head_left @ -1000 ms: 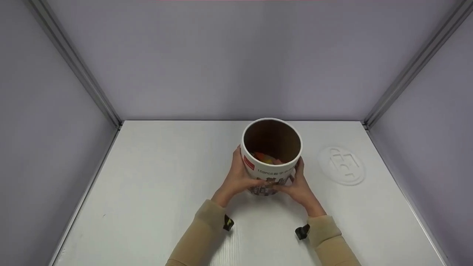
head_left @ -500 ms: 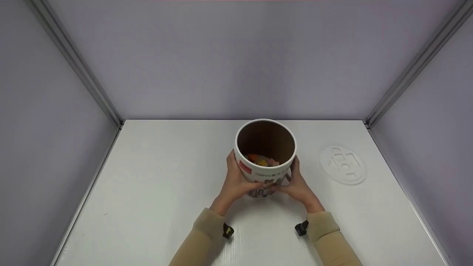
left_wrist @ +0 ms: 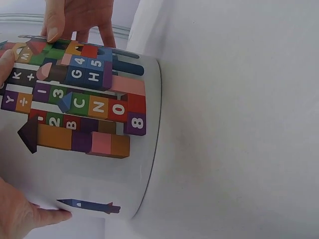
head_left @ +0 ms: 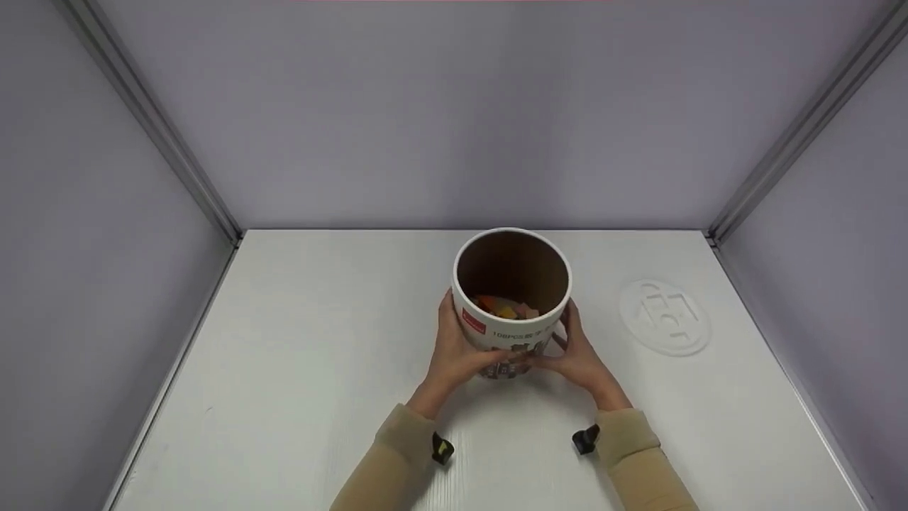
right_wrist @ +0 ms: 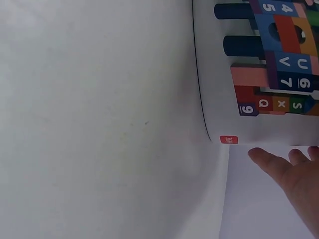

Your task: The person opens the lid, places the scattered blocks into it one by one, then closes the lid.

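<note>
A white cylindrical tub [head_left: 477,341], printed with letter and number blocks, stands open-topped near the middle of the table's far half. Low inside it lie several coloured blocks [head_left: 505,309], partly hidden by the near wall. My left hand [head_left: 452,351] grips the tub's left side, thumb across the front. On the opposite side my right hand [head_left: 578,358] holds it, its thumb almost meeting the other. The left wrist view shows the printed wall [left_wrist: 89,174] closely, with the base edge against the table. Fingers behind the tub are partly hidden.
A round white translucent lid [head_left: 665,318] lies flat on the white table [head_left: 298,355], right of the tub. Pale panels [head_left: 383,128] enclose the back and both sides, with grey metal posts at the corners. Small black devices [head_left: 585,440] sit at both wrists.
Both hands and the tub have shifted slightly left and nearer relative to the lid, mostly during the first half second. The grip stays the same. The head view has turned a little.
</note>
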The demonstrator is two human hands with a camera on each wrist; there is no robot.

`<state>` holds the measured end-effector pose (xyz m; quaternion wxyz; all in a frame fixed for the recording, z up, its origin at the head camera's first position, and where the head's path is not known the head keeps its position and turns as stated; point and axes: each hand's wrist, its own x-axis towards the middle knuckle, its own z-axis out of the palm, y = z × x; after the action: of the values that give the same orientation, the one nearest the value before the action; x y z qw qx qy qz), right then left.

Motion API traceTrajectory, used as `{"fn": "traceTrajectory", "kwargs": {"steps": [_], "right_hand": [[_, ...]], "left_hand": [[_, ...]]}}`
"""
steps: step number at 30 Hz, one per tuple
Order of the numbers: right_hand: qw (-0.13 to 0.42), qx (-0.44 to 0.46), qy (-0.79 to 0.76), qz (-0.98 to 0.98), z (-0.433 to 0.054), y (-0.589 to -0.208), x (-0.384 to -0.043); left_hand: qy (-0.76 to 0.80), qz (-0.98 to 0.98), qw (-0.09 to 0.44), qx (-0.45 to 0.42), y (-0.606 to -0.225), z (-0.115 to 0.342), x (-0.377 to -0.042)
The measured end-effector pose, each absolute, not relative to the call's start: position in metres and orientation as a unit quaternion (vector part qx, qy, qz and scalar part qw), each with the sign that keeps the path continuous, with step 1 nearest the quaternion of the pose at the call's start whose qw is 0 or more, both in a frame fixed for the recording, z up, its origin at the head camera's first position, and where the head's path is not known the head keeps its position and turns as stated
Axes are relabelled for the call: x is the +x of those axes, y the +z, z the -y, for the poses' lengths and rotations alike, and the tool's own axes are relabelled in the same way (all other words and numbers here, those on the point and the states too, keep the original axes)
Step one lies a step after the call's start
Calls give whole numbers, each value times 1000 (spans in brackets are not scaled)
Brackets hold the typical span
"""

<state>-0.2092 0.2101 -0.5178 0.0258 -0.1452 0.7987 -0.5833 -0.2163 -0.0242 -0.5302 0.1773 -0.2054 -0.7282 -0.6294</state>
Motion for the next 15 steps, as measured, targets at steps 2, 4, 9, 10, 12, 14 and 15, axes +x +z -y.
{"fn": "traceTrajectory", "kwargs": {"steps": [2,4,9,10,12,14,15], "right_hand": [[29,-149,-591,-792,-215,-523,-209],[30,-148,-604,-782,-222,-528,-211],[18,-124,-615,-779,-246,-548,-218],[14,-114,-608,-785,-252,-551,-220],[4,-91,-593,-800,-263,-551,-222],[-6,-62,-574,-816,-274,-549,-223],[-11,-46,-569,-821,-280,-548,-224]], "left_hand": [[-628,730,174,-203,-527,24,-214],[-627,733,171,-200,-525,24,-212],[-629,733,171,-197,-526,23,-212],[-629,732,172,-197,-526,23,-212],[-628,731,175,-199,-527,22,-212],[-626,732,178,-199,-527,22,-212],[-626,732,179,-200,-527,22,-212]]}}
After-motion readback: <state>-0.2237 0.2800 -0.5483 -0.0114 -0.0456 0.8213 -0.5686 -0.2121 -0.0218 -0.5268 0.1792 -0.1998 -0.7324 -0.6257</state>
